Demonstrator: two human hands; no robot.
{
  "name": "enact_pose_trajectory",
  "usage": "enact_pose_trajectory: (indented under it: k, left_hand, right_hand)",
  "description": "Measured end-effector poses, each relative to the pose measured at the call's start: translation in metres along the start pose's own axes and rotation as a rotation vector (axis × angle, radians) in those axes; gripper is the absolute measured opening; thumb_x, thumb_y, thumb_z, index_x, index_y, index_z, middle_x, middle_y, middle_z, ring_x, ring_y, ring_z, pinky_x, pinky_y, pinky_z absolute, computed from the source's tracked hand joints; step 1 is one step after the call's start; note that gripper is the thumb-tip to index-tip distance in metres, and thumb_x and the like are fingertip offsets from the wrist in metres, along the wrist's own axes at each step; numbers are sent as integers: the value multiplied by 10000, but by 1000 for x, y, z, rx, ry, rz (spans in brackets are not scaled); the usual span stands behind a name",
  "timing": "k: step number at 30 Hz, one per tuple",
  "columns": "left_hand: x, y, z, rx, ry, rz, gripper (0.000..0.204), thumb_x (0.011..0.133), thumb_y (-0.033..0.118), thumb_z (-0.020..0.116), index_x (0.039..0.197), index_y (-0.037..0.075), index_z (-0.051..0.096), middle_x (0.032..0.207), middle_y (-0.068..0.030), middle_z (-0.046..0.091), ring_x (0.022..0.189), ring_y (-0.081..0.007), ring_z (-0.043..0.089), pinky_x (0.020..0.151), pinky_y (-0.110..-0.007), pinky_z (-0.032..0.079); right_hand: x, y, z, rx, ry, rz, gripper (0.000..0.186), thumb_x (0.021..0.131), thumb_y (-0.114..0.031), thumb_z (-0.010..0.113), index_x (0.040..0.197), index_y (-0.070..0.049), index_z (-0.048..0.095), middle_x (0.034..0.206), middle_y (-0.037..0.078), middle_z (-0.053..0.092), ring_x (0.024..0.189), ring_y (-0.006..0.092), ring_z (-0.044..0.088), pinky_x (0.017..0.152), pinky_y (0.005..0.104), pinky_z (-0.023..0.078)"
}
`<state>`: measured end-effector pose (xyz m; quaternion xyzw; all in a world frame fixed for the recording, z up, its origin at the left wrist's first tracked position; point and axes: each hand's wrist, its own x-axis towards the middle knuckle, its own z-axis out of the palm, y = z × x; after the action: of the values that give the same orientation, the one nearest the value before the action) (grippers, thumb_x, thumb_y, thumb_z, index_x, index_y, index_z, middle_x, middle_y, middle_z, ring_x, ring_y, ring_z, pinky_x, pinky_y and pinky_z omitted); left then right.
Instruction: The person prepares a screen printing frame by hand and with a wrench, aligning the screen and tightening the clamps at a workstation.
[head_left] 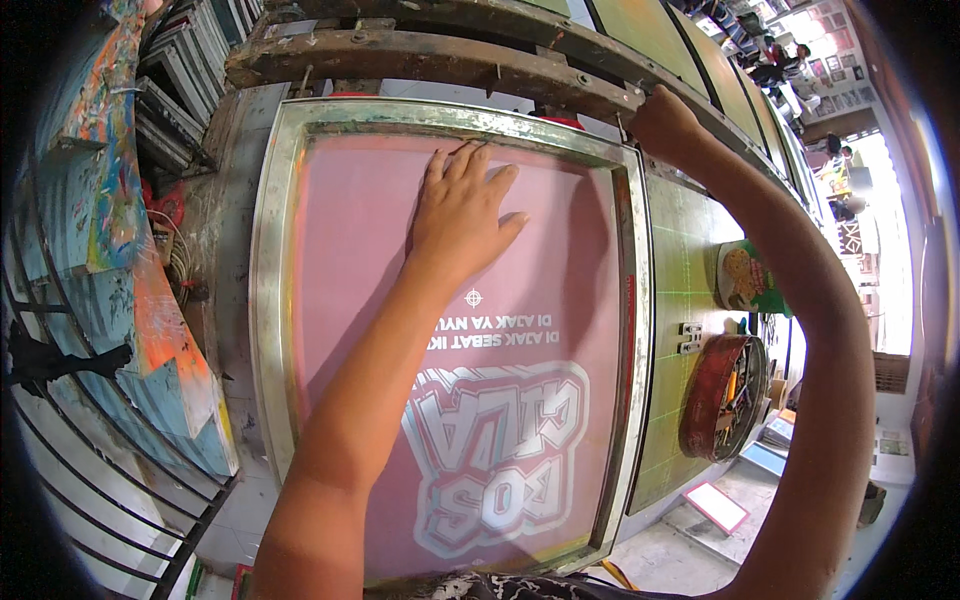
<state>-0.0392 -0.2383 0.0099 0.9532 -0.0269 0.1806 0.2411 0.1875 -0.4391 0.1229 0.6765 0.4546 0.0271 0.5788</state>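
A silk-screen printing frame with metal sides lies before me. Its pink mesh carries pale lettering and a round register mark, upside down from my side. My left hand rests on the mesh by the frame's far side, fingers spread and holding nothing. Just beyond the frame's far right corner, my right hand is closed at the worn rail. A thin upright bolt shows beside its fingers. What those fingers grip is hidden.
Right of the frame lie a green gridded board, a green tub and a red round tin of tools. Paint-stained blue boards and a black metal rack stand left. Several people are far off at the upper right.
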Motion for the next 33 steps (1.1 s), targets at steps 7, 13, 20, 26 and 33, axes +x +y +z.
enact_pose_trajectory:
  k: [7, 13, 20, 26, 33]
  left_hand:
    - [-2, -1, -4, 43, -20, -1, 541, 838, 412, 666, 1287, 125, 572, 1385, -187, 467, 1353, -333, 376, 1145, -505, 238]
    - [-1, -1, -1, 21, -2, 16, 555, 836, 416, 667, 1304, 135, 571, 1392, -196, 470, 1354, -334, 380, 1148, -507, 234]
    - [-2, -2, -5, 2, -24, -28, 561, 835, 422, 665, 1313, 142, 573, 1413, -197, 454, 1360, -333, 371, 1154, -494, 224]
    - [2, 3, 2, -34, 14, 2, 552, 819, 413, 682, 1279, 123, 588, 1374, -188, 466, 1336, -342, 380, 1143, -515, 225]
    - [-7, -12, 8, 15, 41, -31, 515, 856, 426, 625, 1271, 122, 593, 1393, -179, 458, 1353, -333, 362, 1156, -518, 188]
  right_hand:
    - [12, 14, -21, 172, -175, -66, 260, 864, -294, 586, 863, -88, 745, 896, 115, 729, 884, 298, 706, 757, 441, 561]
    - [14, 18, 8, 180, 26, -72, 180, 791, -242, 614, 769, -110, 734, 795, 109, 718, 774, 306, 700, 681, 440, 542]
    - [-19, 13, 42, 605, 47, 194, 321, 919, -396, 547, 1018, -130, 698, 950, 181, 696, 915, 354, 665, 810, 459, 515]
    - [-62, 41, 94, 1141, 115, 493, 396, 995, -391, 457, 1018, -42, 642, 855, 229, 664, 797, 385, 655, 723, 475, 473]
    - [3, -17, -122, 1163, 579, 98, 245, 893, -171, 559, 1099, -93, 667, 897, 242, 662, 820, 437, 634, 738, 477, 508]
